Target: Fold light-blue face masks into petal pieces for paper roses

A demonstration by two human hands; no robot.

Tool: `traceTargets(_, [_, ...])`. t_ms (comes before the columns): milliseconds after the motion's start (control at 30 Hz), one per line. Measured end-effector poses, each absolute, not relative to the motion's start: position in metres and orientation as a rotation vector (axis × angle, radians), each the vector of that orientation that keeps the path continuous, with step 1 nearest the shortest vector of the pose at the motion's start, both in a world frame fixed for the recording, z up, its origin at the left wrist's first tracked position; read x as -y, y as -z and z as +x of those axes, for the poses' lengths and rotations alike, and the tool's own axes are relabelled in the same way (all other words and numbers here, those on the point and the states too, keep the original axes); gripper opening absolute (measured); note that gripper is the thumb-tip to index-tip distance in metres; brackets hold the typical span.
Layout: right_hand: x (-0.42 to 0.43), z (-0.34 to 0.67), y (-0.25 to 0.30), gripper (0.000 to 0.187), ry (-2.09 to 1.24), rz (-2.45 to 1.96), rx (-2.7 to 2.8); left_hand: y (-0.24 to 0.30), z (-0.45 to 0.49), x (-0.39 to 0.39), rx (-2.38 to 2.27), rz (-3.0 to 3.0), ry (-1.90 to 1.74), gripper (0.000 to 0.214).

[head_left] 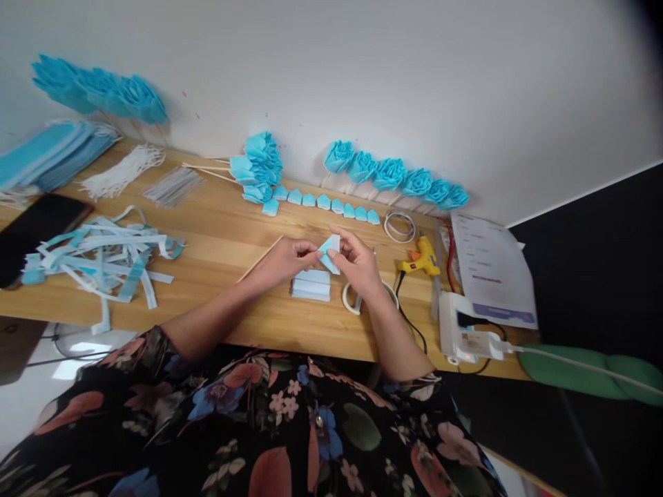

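My left hand (287, 259) and my right hand (357, 262) meet above the wooden table (233, 235) and pinch a small light blue folded piece (329, 252) between their fingertips. Both hands are closed on it. Just below them lies a small stack of light blue cut pieces (311, 284). A thin wooden stick (259, 259) lies to the left of my left hand. A row of small folded blue petals (324, 203) lines the table farther back.
Blue fabric roses (394, 174) lean on the wall, more (262, 166) on sticks. Blue and white strips (103, 252) pile at left by a dark phone (36, 228) and stacked masks (52, 152). At right: yellow glue gun (422, 257), scissors (357, 298), power strip (463, 331), paper sheet (489, 266).
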State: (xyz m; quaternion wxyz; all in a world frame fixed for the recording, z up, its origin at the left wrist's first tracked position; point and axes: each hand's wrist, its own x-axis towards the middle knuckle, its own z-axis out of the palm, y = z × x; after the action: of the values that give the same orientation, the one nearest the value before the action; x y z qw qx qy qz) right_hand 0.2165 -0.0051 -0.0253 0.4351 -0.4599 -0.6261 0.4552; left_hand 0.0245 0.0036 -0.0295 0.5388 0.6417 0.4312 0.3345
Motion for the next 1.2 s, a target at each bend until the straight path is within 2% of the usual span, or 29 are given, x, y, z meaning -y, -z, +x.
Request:
traceTargets(433, [0.006, 0.216, 0.02, 0.048, -1.011, -1.192, 1.498, 0.014, 0.024, -0.005, -1.001, 1.368, -0.865, 0.023])
traceTargets(600, [0.006, 0.217, 0.022, 0.047, -1.034, -1.173, 1.47, 0.013, 0.025, -0.004, -1.016, 1.388, -0.866, 0.029])
traceTargets(1200, [0.007, 0.213, 0.026, 0.046, -1.119, -1.132, 1.514, 0.028, 0.023, -0.005, -1.005, 1.534, -0.88, 0.03])
